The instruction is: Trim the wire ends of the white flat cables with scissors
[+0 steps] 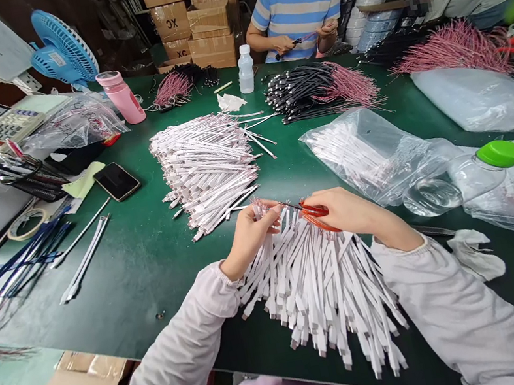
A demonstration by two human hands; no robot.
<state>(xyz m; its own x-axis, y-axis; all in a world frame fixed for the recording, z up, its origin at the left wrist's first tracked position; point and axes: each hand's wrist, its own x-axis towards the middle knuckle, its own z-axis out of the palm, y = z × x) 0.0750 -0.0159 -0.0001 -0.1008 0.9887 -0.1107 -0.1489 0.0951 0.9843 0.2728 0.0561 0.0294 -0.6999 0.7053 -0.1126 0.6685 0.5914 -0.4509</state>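
Observation:
My left hand [252,230] is closed, pinching the wire end of a white cable [257,205]. Red-handled scissors [316,212] are gripped in my right hand [339,208], their dark blades pointing left toward the pinched wires. Under both hands spreads a heap of short flat white cables [326,300], plug ends toward me. Beyond my left hand lies a second heap of white cables [207,168], loosely stacked. How far the blades are apart is too small to tell.
A water bottle with a green cap [503,154] and bagged white cables [353,149] lie right. Left are a phone [116,181], a tape roll [27,223] and a pink bottle [121,97]. Black-and-red cables [318,89] lie farther back. Across the table, a person in a striped shirt [298,6] handles wires.

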